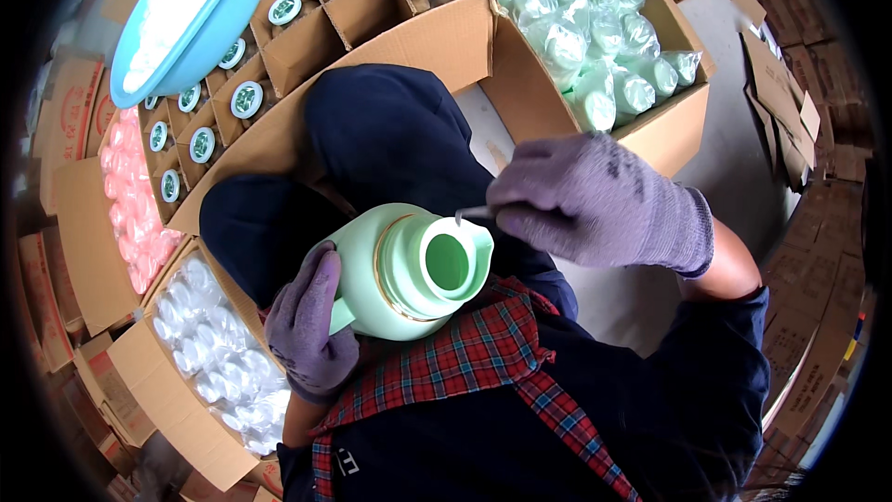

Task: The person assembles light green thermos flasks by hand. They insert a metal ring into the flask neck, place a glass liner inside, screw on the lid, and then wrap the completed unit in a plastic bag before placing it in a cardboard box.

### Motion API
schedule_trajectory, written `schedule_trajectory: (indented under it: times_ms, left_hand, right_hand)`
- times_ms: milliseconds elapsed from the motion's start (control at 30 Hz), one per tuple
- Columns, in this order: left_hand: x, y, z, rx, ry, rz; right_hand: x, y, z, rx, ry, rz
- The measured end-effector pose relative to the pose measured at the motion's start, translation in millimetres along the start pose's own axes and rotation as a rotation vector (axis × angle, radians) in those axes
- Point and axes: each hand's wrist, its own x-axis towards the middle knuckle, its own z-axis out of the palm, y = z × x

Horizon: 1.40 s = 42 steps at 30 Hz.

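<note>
My left hand (314, 321), in a purple knit glove, grips a pale green jug-shaped flask (409, 270) on my lap by its side handle; its round mouth faces up with no lid on it. My right hand (595, 200), also gloved, pinches a thin pale tool whose tip (462, 215) touches the flask's spout rim.
A divided carton (307, 37) ahead holds several capped flasks in its cells. A blue basin (190, 14) of white parts rests on it. A carton (595, 37) of bagged green parts is on the right, a box (218, 353) of clear bagged parts on the left, pink parts (135, 200) beyond it.
</note>
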Motion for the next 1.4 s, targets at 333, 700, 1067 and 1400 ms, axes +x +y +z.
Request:
schedule_trajectory:
  times_ms: [333,700,1067,1400]
  left_hand:
    - [10.6,-9.7,-12.5,-0.162,0.059,-0.024]
    - [37.1,-94.3,-0.1,-0.503,0.646,-0.400]
    - [14.8,-99.8,24.1,-0.979,0.682,-0.635]
    - [6.2,-106.1,59.2,-1.734,0.788,-0.284]
  right_hand:
    - [27.4,1.4,24.8,0.127,0.008,-0.072]
    - [141.8,37.1,-17.2,-0.512,0.595,-0.128]
    - [432.0,15.0,-13.9,-0.854,0.308,-0.369]
    - [169.8,16.5,51.7,0.705,0.222,-0.402]
